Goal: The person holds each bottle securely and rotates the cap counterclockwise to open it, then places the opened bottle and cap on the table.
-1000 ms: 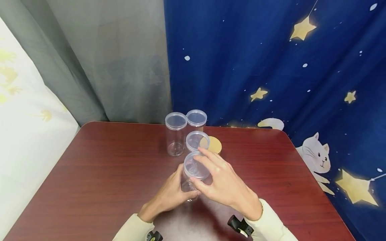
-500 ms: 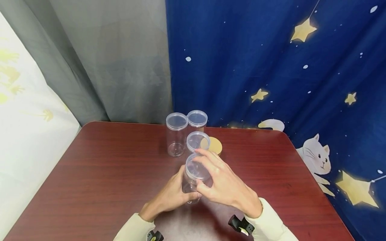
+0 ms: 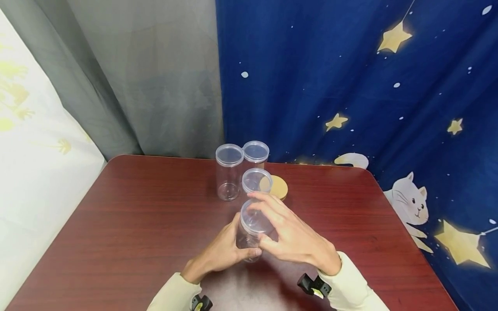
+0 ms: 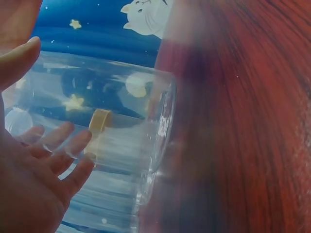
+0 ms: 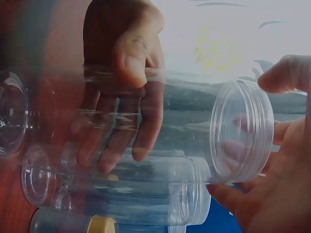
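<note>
A tall clear jar [image 3: 245, 238] stands upright on the table near the middle. My left hand [image 3: 219, 250] grips its body low down, thumb in front and fingers round the far side, seen through the wall in the right wrist view. Over the top, my right hand [image 3: 297, 235] holds the clear ridged lid [image 5: 249, 128], thumb on one side of the rim and fingers on the other. In the left wrist view the jar's wall [image 4: 131, 87] and base show, with fingers [image 4: 80, 167] along it.
Close behind stands another clear lidded jar [image 3: 254, 179]. Two more, a left jar [image 3: 228, 175] and a rear jar [image 3: 256, 151], stand near the table's back edge. A round yellow lid [image 3: 279, 187] is at the right; what lies under it is hidden. Curtains hang behind the table [image 3: 155, 194].
The right thumb has shifted rightward along the lid's rim, with the fingers still on the far side. The held jar sits slightly further right in view; the left hand keeps its grip.
</note>
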`<state>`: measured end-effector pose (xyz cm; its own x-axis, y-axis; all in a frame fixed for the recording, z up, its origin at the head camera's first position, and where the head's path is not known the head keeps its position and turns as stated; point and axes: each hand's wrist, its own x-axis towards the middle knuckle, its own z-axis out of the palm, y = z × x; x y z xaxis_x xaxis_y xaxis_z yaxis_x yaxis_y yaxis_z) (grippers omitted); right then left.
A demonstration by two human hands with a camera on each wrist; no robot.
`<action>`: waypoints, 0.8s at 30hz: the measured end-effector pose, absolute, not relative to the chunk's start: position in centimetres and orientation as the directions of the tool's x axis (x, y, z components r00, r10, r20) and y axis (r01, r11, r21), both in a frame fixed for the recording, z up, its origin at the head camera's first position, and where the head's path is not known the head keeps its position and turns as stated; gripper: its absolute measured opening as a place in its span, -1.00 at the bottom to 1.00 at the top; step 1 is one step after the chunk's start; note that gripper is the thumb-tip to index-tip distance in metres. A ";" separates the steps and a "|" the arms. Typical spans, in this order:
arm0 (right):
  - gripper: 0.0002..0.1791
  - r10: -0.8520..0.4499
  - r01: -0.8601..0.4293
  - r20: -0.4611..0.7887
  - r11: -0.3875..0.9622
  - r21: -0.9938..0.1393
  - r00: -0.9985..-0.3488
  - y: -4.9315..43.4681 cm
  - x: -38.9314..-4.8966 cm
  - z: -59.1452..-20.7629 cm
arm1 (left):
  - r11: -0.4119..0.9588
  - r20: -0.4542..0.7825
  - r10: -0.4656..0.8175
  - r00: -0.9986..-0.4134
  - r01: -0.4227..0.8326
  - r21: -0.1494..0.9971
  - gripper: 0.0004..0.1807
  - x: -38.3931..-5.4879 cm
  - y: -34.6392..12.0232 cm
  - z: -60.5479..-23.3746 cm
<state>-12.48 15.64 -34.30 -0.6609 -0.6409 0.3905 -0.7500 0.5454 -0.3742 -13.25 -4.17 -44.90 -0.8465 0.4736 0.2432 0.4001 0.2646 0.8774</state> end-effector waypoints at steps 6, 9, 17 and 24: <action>-0.39 -0.512 -0.683 0.478 0.661 -0.310 -0.713 15.3 -11.6 -33.9 | 0.331 0.238 0.427 -0.872 0.396 0.856 0.00 -13.0 -3.9 -44.8; -0.31 -0.453 -0.625 0.517 0.748 -0.223 -0.727 15.1 -11.1 -33.8 | 0.386 0.249 0.393 -0.885 0.405 0.829 0.03 -12.9 -3.7 -44.7; -0.18 -0.417 -0.563 0.524 0.813 -0.151 -0.743 14.4 -10.4 -34.2 | 0.413 0.258 0.328 -0.909 0.384 0.826 0.02 -12.5 -3.5 -44.8; -0.28 -0.419 -0.557 0.530 0.820 -0.127 -0.737 14.1 -10.4 -34.4 | 0.405 0.257 0.331 -0.908 0.383 0.830 0.01 -12.5 -3.5 -44.8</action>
